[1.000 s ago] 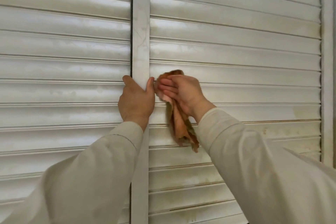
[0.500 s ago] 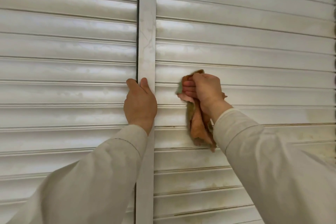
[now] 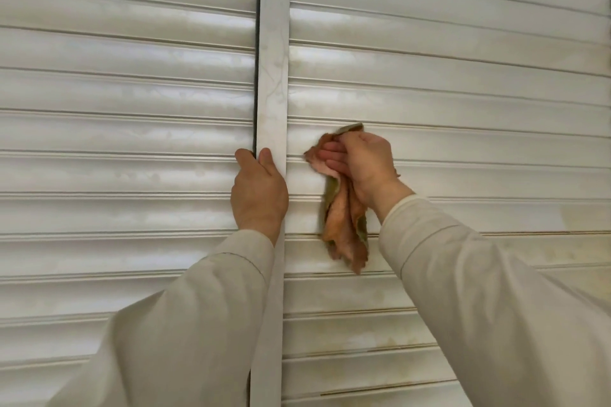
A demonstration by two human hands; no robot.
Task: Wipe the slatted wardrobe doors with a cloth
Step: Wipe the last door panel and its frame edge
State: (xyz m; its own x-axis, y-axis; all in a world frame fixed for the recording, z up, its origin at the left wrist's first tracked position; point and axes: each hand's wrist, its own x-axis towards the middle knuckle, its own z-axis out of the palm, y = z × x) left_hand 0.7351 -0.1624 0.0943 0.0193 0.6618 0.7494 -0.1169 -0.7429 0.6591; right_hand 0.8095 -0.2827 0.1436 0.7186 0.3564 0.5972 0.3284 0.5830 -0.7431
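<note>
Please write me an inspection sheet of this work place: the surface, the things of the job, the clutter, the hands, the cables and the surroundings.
Surface: white slatted wardrobe doors, streaky; yellowish stains on the lower right slats.
Job's things: orange-brown cloth, bunched, top pressed to a slat of the right door, rest hanging loose.
Clutter: nothing seen.
Hands: left hand grips the edge of the vertical stile between the doors; right hand holds the cloth against the slat.
Cables: nothing seen.
Surroundings: dark gap left of the stile; pale long sleeves on both arms; nothing else in view.
</note>
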